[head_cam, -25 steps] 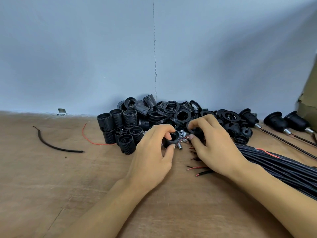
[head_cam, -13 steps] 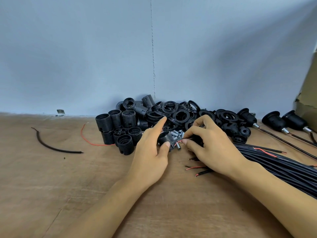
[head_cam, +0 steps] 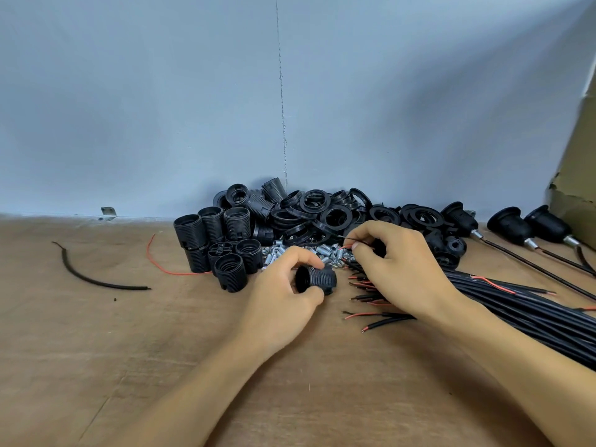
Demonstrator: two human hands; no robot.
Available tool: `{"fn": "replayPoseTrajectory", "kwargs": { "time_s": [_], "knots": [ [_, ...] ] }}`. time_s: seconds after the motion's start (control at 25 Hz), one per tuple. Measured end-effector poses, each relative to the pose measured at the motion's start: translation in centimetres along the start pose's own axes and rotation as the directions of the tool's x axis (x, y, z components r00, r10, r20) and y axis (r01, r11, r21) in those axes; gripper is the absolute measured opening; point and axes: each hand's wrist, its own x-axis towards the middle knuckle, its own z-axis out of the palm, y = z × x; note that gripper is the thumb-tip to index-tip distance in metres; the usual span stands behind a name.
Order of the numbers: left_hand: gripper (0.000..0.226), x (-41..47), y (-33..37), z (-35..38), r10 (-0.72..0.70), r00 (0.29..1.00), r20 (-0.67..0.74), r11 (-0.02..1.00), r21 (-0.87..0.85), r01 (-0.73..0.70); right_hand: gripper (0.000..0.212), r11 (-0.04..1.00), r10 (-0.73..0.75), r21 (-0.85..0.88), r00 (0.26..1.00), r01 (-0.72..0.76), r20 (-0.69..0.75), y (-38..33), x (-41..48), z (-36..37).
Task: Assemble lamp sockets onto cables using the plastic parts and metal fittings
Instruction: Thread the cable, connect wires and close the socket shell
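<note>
My left hand [head_cam: 283, 295] grips a black threaded socket shell [head_cam: 317, 279] lying on its side, just above the wooden table. My right hand [head_cam: 396, 266] pinches the thin red and black wire ends [head_cam: 346, 245] of a cable between thumb and forefinger, with a black part partly hidden in its palm. Behind both hands lies a heap of small metal fittings [head_cam: 325, 251]. Upright threaded shells [head_cam: 222, 240] stand to the left, and a pile of black plastic rings [head_cam: 325, 209] sits against the wall.
A bundle of black cables [head_cam: 529, 312] with stripped red and black ends runs off to the right. Assembled sockets on cables [head_cam: 509, 224] lie at the far right by a cardboard box [head_cam: 577, 175]. A loose black cable piece [head_cam: 93, 277] and a red wire [head_cam: 158, 262] lie left.
My left hand has drawn the socket shell back toward me and turned it onto its side. My right hand lifted slightly, now pinching the wire ends above the fittings.
</note>
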Motion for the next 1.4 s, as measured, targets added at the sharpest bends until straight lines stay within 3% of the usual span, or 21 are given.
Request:
{"fn": "replayPoseTrajectory", "kwargs": {
  "time_s": [0.08, 0.2, 0.36, 0.48, 0.72, 1.4],
  "knots": [
    [0.036, -0.2, 0.1, 0.0, 0.095, 0.995, 0.005, 0.984, 0.151, -0.095, 0.012, 1.0, 0.009, 0.012, 1.0, -0.009, -0.005, 0.0, 0.0, 0.0],
    [0.04, -0.4, 0.1, 0.1, 0.251, 0.967, 0.045, 0.863, 0.442, -0.245, 0.009, 1.0, 0.02, 0.0, 1.0, -0.02, -0.002, 0.1, -0.1, 0.0],
    [0.068, -0.2, -0.3, 0.0, 0.267, 0.961, 0.071, 0.758, 0.6, -0.255, 0.011, 0.999, 0.038, -0.024, 0.999, -0.037, 0.012, 0.1, -0.4, 0.4],
    [0.066, -0.1, -0.6, 0.0, 0.294, 0.955, 0.048, 0.821, 0.499, -0.278, 0.009, 0.999, 0.036, -0.017, 0.999, -0.036, 0.001, 0.2, -0.7, 0.6],
    [0.045, 0.0, -0.9, -0.1, 0.284, 0.957, -0.063, 0.931, 0.255, -0.259, 0.01, 0.977, 0.044, 0.204, 0.993, -0.065, 0.11, 0.0, -0.5, -0.3],
    [0.05, 0.3, -1.8, -0.1, 0.371, 0.924, -0.094, 0.875, 0.37, -0.313, 0.01, 0.964, -0.017, 0.264, 0.985, -0.029, 0.17, -0.7, -0.9, -0.3]
  ]
}}
